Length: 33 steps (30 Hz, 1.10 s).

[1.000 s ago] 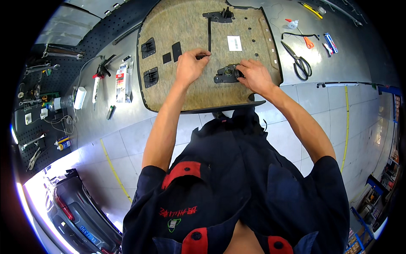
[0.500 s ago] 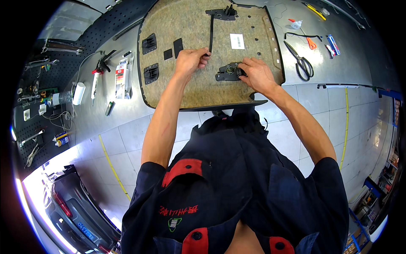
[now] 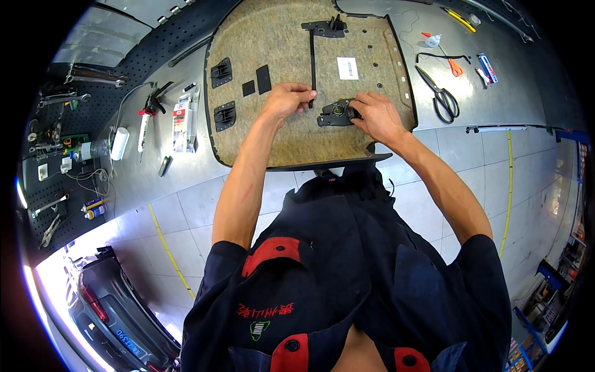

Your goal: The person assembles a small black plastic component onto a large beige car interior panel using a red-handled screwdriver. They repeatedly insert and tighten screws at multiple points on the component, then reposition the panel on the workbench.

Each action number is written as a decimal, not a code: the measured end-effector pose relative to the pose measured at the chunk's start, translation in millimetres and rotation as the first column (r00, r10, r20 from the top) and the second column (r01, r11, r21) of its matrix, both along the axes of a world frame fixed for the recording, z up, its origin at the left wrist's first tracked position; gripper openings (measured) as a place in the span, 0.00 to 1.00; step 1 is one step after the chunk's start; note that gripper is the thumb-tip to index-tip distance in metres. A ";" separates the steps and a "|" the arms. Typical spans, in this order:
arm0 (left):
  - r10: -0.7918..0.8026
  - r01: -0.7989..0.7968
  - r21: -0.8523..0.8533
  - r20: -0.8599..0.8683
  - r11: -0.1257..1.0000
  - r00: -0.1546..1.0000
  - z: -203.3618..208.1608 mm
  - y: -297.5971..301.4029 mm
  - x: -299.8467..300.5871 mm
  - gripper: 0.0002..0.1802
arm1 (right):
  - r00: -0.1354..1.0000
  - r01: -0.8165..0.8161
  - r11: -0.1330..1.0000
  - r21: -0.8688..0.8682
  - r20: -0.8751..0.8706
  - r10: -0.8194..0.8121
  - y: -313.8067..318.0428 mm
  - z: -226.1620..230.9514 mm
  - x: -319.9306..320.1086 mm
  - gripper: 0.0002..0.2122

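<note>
Worktop, far left: a caulking gun (image 3: 149, 111) is just lying on the metal worktop (image 3: 139, 177), nothing changing there.
Panel: the big fuzzy-backed panel (image 3: 285, 146) is taking up the upper middle of the frame and carrying the parts being worked on.
Black pads: the small square one (image 3: 248, 88) and the longer one (image 3: 263, 79) are sitting left of the hands, same spots as a second ago.
Left hand: so here's the change, the left hand (image 3: 288, 102) is now gripping lower down, with thumb and forefinger pinching the strip near its bottom end.
Black strip: the black strip (image 3: 313, 62) is running down the upper centre from the upper bracket (image 3: 325, 28), its tail now pointing down instead of bending off left, so it's looking straighter to me.
Lower bracket: the lower bracket (image 3: 335, 115) is lying right of the strip's tail, basically not moving.
Right hand: the right hand (image 3: 376, 115) is staying put, fingers curling at that bracket's right end; can't tell if they're grasping or just pressing.
Scissors: the black scissors (image 3: 440, 96) are resting upper right, untouched.
</note>
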<state>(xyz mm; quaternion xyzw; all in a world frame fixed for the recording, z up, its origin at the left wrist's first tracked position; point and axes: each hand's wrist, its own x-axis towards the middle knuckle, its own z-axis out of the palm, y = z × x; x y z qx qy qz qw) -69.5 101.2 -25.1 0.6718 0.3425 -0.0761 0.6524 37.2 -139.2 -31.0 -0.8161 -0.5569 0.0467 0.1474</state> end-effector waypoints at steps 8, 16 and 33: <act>-0.206 0.206 -0.008 -0.044 0.979 0.978 3.0 -0.5 -10.8 0.16 | 0.999 0.019 1.000 -0.023 -0.033 -0.020 0.5 -0.2 -0.6 0.13; -0.295 0.296 0.061 -0.023 0.953 0.955 2.9 -8.7 -13.9 0.15 | 0.999 0.033 0.999 -0.025 -0.040 -0.034 0.5 1.2 -2.7 0.13; -0.349 0.356 0.156 -0.071 0.921 0.934 -14.0 -12.0 -15.1 0.11 | 0.999 0.026 1.000 -0.011 -0.036 -0.026 0.4 -1.9 -0.4 0.13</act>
